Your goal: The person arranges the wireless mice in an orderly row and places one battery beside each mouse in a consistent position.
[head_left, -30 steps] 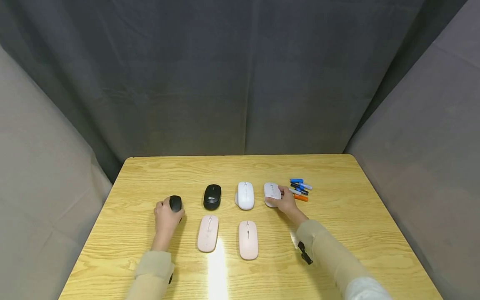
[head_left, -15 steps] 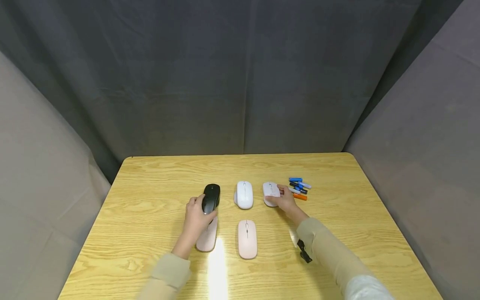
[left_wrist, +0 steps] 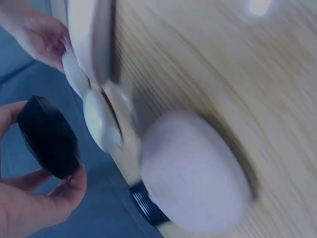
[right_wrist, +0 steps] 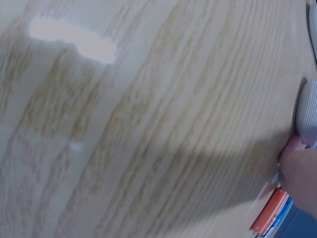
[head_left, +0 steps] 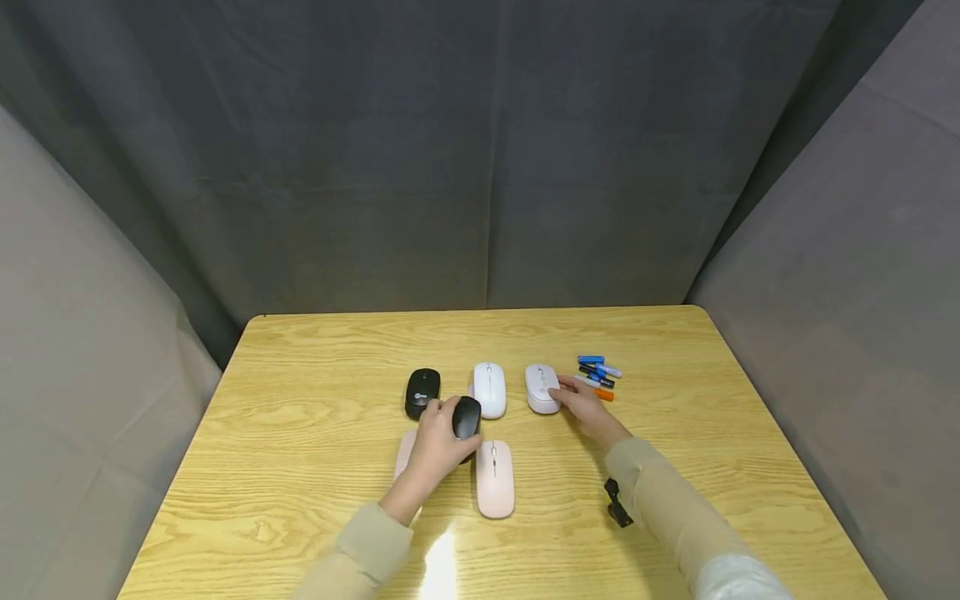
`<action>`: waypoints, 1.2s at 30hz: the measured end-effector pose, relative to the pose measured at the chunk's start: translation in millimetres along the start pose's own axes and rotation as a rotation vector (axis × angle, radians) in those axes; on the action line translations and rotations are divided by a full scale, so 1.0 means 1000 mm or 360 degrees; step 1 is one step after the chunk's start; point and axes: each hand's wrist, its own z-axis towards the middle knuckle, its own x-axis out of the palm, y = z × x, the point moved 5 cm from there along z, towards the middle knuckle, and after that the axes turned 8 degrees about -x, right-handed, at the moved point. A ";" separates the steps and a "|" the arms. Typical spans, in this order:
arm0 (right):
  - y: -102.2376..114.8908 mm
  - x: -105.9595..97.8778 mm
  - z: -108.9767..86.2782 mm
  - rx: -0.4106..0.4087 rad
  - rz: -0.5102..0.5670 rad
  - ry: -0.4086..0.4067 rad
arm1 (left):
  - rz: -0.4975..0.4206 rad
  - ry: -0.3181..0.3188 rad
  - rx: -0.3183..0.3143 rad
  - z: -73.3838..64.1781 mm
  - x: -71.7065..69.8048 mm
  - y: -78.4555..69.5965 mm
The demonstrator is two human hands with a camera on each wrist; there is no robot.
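My left hand [head_left: 438, 446] grips a black computer mouse [head_left: 467, 418] by its sides, over the gap between the white and pink mice. The left wrist view shows that black mouse [left_wrist: 47, 136] raised between thumb and fingers, its ribbed side visible. At the right, my right hand [head_left: 592, 410] touches the right edge of a white mouse [head_left: 542, 387] with its thumb and fingertips, the fingers loosely extended. In the right wrist view, only part of the right hand [right_wrist: 301, 171] shows, beside the mouse's ribbed side [right_wrist: 308, 111].
Another black mouse [head_left: 422, 392] and a second white mouse [head_left: 490, 390] stand in the back row. A pink mouse [head_left: 495, 479] lies in front; another pink mouse [head_left: 405, 450] is partly hidden by my left hand. Several markers [head_left: 597, 372] lie at the right on the wooden table [head_left: 300, 467].
My left hand has carried the black mouse rightward from the table's left, past the other black mouse. My right hand has drawn slightly right, its thumb sliding off the white mouse's front to its edge.
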 end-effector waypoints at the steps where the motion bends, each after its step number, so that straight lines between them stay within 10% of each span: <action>1: -0.001 -0.001 0.000 -0.0009 0.0016 0.0010 | 0.0000 0.0020 0.0015 -0.001 0.004 -0.005; 20: -0.002 -0.003 0.000 -0.0006 0.0065 0.0064 | 0.0136 0.0333 0.0232 -0.024 0.082 -0.061; 36: -0.008 -0.006 0.004 0.0010 0.0078 0.0099 | 0.0479 0.0241 0.0160 -0.022 0.125 -0.065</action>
